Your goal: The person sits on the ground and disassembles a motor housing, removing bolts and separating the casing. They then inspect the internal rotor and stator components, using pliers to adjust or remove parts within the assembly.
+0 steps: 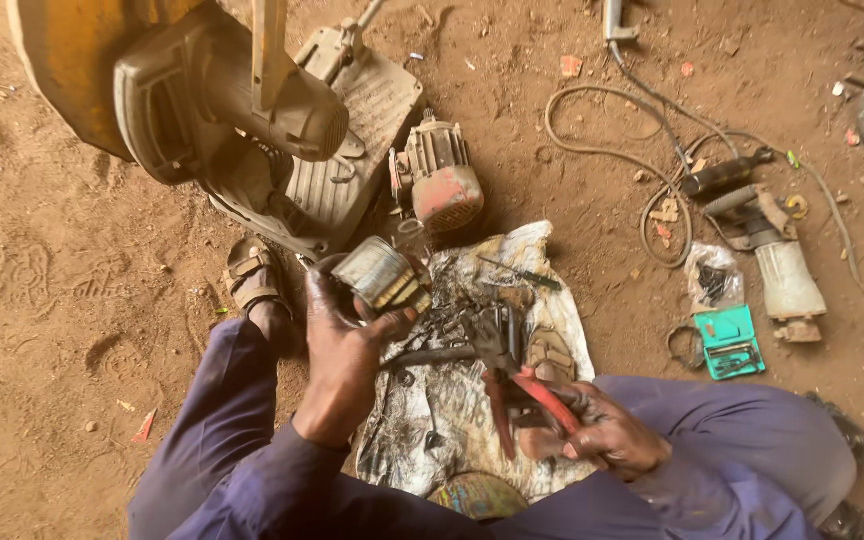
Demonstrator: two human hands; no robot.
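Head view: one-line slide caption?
Left hand holds a motor part; right hand grips red-handled pliers over a cloth.

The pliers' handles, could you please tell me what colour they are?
Red, clearest in the head view: pliers in right hand.

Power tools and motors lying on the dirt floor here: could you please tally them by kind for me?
Chop saw: 1
Red electric motor: 1
Handheld power tool with a pale body: 1
Total: 3
Not counted: the cylindrical part in the left hand and the red-handled pliers in the right hand.
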